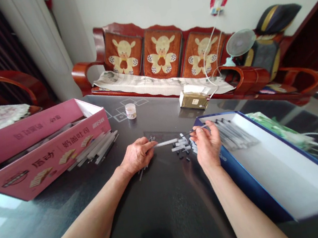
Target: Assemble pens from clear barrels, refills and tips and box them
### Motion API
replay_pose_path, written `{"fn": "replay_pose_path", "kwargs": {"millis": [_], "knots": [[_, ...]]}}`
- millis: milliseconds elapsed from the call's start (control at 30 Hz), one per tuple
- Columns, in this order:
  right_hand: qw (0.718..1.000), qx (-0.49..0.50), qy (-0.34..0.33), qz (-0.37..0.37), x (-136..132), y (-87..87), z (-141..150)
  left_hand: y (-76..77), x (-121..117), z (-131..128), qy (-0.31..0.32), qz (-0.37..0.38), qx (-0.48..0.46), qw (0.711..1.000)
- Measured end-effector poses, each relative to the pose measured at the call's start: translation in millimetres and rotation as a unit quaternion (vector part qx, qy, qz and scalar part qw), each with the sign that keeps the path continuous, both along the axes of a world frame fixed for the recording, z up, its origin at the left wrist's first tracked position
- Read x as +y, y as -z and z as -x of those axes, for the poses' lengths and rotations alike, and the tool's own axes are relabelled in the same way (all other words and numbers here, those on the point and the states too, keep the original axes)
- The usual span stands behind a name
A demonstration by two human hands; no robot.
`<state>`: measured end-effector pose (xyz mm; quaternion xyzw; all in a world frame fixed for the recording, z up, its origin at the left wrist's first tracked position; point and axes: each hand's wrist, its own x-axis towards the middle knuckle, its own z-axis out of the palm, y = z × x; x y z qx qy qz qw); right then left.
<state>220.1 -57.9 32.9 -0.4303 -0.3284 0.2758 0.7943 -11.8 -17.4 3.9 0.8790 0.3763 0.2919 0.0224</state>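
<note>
My left hand is closed, with the end of a slim white translucent tube pinched between thumb and fingers. The tube points right, toward my other hand. My right hand pinches a thin dark rod, whose tip is close to the tube's far end; whether they touch I cannot tell. Between the hands lies a small pile of short white tubes with little black plugs in front. A few thin rods stick out below my left hand.
On the left stands a pink box holding long tubes, with a bundle of white tubes against it. A blue box, white inside, holds several black-tipped tubes. Farther back are a small tub and a tissue pack.
</note>
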Motion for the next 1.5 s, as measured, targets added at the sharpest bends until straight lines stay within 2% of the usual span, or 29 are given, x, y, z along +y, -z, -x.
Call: {"fn": "replay_pose_path", "kwargs": {"millis": [167, 300, 400, 500, 633, 733, 833, 967, 1033, 1133, 1200, 1267, 1333, 1400, 1433, 1500], "knots": [[1.000, -0.010, 0.014, -0.002, -0.9, -1.6, -1.6, -9.4, -3.3, 0.4, 0.012, -0.054, 0.043, 0.998], [1.000, -0.012, -0.018, 0.005, -2.3, -0.3, 4.0, -10.3, -6.5, -3.6, 0.026, -0.071, 0.041, 0.996], [0.998, -0.011, -0.046, 0.044, -4.3, 4.4, 16.4, -9.8, -9.1, -7.8, 0.025, -0.086, 0.051, 0.995], [0.992, -0.066, -0.054, 0.092, -6.9, 10.2, 28.1, -11.6, -13.3, -13.1, 0.026, -0.098, 0.062, 0.993], [0.968, -0.217, -0.075, 0.098, -11.5, 12.8, 36.2, -16.0, -20.7, -20.8, 0.032, -0.093, 0.058, 0.994], [0.934, -0.326, -0.124, 0.077, -14.6, 8.9, 38.2, -18.7, -24.8, -23.7, 0.030, -0.074, 0.070, 0.994], [0.907, -0.375, -0.166, 0.097, -14.4, 2.5, 31.4, -20.3, -26.4, -23.6, 0.007, -0.063, 0.084, 0.994], [0.891, -0.401, -0.105, 0.185, -11.2, -7.4, 1.8, -20.3, -25.8, -22.5, -0.020, -0.065, 0.085, 0.994], [0.857, -0.445, -0.092, 0.243, -12.9, -12.3, -14.4, -19.4, -25.4, -22.5, -0.020, -0.064, 0.083, 0.994], [0.766, -0.543, -0.131, 0.319, -22.1, -16.2, -26.9, -17.6, -25.4, -22.7, -0.023, -0.059, 0.078, 0.995], [0.711, -0.598, -0.144, 0.339, -30.0, -14.7, -26.6, -16.7, -25.6, -22.7, -0.022, -0.056, 0.074, 0.995], [0.679, -0.639, -0.135, 0.334, -36.4, -10.8, -23.1, -16.2, -25.8, -22.6, -0.018, -0.055, 0.069, 0.996], [0.659, -0.672, -0.120, 0.315, -40.0, -7.6, -20.1, -16.0, -25.6, -22.6, -0.011, -0.055, 0.061, 0.997], [0.664, -0.681, -0.109, 0.289, -40.7, -7.4, -17.8, -15.7, -25.0, -22.8, -0.002, -0.054, 0.046, 0.997], [0.682, -0.668, -0.106, 0.278, -40.2, -8.5, -16.2, -15.5, -24.7, -22.9, 0.004, -0.053, 0.035, 0.998], [0.748, -0.602, -0.106, 0.257, -38.4, -11.2, -10.4, -15.1, -24.0, -23.4, 0.015, -0.047, 0.007, 0.999]]}}
